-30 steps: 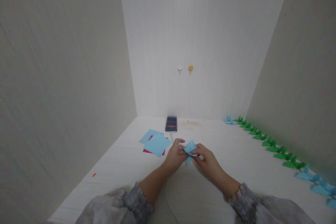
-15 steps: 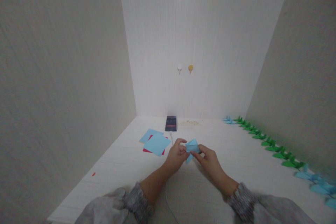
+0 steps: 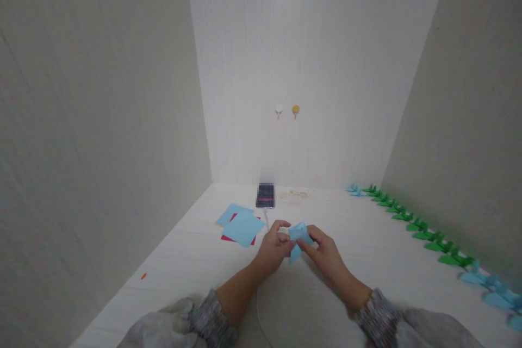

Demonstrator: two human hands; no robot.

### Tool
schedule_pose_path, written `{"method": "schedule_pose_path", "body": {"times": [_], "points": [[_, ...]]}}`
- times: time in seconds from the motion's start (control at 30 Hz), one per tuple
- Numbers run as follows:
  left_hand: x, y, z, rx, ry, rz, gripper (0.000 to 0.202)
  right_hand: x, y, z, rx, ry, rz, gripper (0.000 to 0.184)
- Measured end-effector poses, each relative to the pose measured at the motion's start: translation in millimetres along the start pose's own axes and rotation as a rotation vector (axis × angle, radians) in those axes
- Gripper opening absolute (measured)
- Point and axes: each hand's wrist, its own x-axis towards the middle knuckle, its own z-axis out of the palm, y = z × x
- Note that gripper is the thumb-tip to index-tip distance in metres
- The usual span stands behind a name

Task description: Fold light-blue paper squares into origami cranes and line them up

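A small light-blue folded paper piece point(image 3: 298, 236) is held just above the white tabletop point(image 3: 191, 261), between both hands. My left hand point(image 3: 274, 246) pinches its left side with thumb and fingers closed on it. My right hand point(image 3: 322, 250) grips its right side, fingers curled round the paper. A narrow point of the paper hangs down between the two hands.
Loose blue and red paper squares point(image 3: 241, 226) lie left of the hands. A dark phone point(image 3: 266, 196) stands at the back wall with a white cable point(image 3: 261, 315) running toward me. Folded green figures point(image 3: 411, 223) and blue figures point(image 3: 491, 288) line the right wall. Two wall hooks point(image 3: 287, 111) hang above.
The hands have turned and shifted the paper piece slightly lower and to the right while both kept hold of it. The view has tilted a little.
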Motion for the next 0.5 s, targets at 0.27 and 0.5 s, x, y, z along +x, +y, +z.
{"method": "schedule_pose_path", "body": {"times": [0.27,0.5], "points": [[-2.6,9.0,3.9,-0.069,0.05,-0.042,0.037,-0.3,0.1,-2.4,0.093,-0.059,-0.075,0.018],[-2.7,8.8,3.6,-0.102,0.021,-0.022,0.036,0.6,0.2,-2.4,0.147,-0.086,-0.113,0.019]]}}
